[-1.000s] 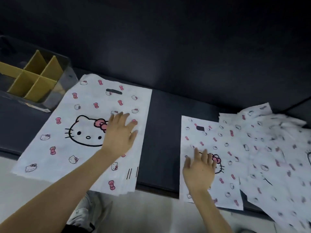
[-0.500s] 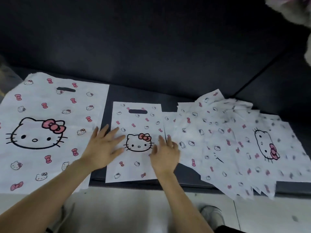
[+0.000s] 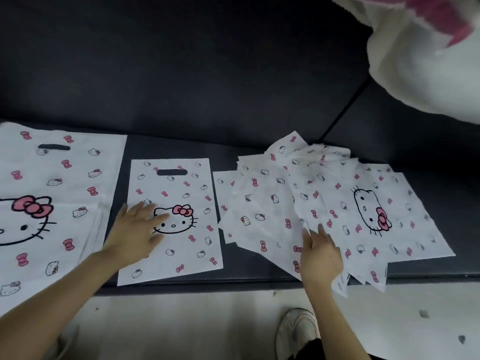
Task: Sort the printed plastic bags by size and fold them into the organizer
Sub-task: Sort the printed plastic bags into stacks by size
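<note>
Left hand flat, fingers spread, pins small bag on dark surface; right hand at loose pile just right of it, pinch unclear, so best peel off one bag only.

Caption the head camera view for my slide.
Sorting by size: left hand flat on a small bag, right hand touching the loose pile on a dark bench.

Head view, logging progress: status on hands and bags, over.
Left hand flat on small bag. Right hand resting on unsorted pile. Large bags laid out far left. Organizer not in view.
</note>
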`<control>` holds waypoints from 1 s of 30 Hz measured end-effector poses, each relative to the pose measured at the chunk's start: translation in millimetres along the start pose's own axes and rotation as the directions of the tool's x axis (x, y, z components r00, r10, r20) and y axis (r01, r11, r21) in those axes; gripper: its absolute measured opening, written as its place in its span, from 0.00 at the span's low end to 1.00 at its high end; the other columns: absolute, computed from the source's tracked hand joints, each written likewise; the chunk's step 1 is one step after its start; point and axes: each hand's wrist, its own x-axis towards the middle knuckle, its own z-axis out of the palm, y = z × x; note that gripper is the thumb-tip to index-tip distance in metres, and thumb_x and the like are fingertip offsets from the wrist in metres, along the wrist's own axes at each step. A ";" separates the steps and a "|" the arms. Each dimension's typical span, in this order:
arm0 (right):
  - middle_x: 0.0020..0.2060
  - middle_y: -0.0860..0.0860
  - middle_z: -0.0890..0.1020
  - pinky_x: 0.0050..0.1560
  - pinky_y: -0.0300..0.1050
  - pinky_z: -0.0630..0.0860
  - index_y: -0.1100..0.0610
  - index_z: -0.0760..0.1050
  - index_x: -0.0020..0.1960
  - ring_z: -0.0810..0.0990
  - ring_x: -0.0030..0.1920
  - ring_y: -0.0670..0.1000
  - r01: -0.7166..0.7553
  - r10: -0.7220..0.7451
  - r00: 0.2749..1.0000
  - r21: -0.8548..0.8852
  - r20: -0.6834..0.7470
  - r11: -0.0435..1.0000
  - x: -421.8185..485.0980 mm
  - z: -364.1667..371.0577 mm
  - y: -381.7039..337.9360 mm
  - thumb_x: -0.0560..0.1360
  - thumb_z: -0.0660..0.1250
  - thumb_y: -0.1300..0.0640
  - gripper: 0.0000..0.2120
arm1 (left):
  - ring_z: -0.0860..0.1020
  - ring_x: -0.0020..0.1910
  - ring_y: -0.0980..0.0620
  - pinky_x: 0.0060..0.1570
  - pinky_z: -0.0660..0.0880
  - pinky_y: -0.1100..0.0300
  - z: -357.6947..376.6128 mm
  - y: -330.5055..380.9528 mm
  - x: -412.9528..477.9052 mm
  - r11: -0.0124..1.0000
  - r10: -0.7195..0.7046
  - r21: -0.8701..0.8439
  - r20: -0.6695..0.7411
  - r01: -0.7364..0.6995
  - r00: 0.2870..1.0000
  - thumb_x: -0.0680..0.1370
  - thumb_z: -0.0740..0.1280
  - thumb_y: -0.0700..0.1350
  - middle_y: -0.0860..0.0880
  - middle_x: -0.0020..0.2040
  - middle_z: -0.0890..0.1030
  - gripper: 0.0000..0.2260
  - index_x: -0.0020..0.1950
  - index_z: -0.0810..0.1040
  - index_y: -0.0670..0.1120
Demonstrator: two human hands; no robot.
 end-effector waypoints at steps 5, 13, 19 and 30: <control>0.49 0.51 0.85 0.34 0.44 0.77 0.59 0.81 0.36 0.84 0.38 0.55 0.325 -0.329 0.944 0.133 0.009 0.936 -31.2 -25.9 -86.3 0.73 0.70 0.54 0.10 | 0.80 0.50 0.49 0.48 0.75 0.60 -43.6 63.7 12.4 0.348 -0.362 -0.821 0.326 0.452 0.873 0.78 0.64 0.56 0.47 0.54 0.80 0.16 0.57 0.78 0.46; 0.56 0.47 0.82 0.55 0.43 0.72 0.48 0.77 0.60 0.79 0.56 0.51 0.025 -0.188 0.657 0.229 0.730 0.973 -70.9 -11.1 -90.8 0.79 0.54 0.40 0.19 | 0.80 0.42 0.47 0.42 0.77 0.57 -29.9 74.7 9.4 0.167 -0.341 -0.694 0.625 0.700 0.702 0.77 0.69 0.50 0.43 0.47 0.82 0.12 0.50 0.77 0.41; 0.59 0.60 0.78 0.62 0.56 0.68 0.61 0.74 0.64 0.74 0.60 0.62 0.044 0.040 0.937 -0.232 0.347 0.972 -18.7 15.1 -0.4 0.76 0.50 0.39 0.31 | 0.76 0.38 0.48 0.32 0.71 0.60 -17.1 75.0 11.7 0.383 -0.585 -0.784 0.203 0.488 0.785 0.73 0.62 0.30 0.42 0.52 0.81 0.16 0.60 0.75 0.41; 0.61 0.56 0.76 0.53 0.52 0.71 0.54 0.78 0.58 0.72 0.61 0.60 0.032 0.057 0.940 -0.254 0.336 0.967 -21.0 42.8 24.8 0.76 0.55 0.39 0.23 | 0.77 0.49 0.34 0.45 0.75 0.47 -14.7 20.7 25.8 0.617 -0.706 -0.572 -0.099 0.540 0.702 0.75 0.60 0.30 0.32 0.53 0.77 0.20 0.67 0.67 0.35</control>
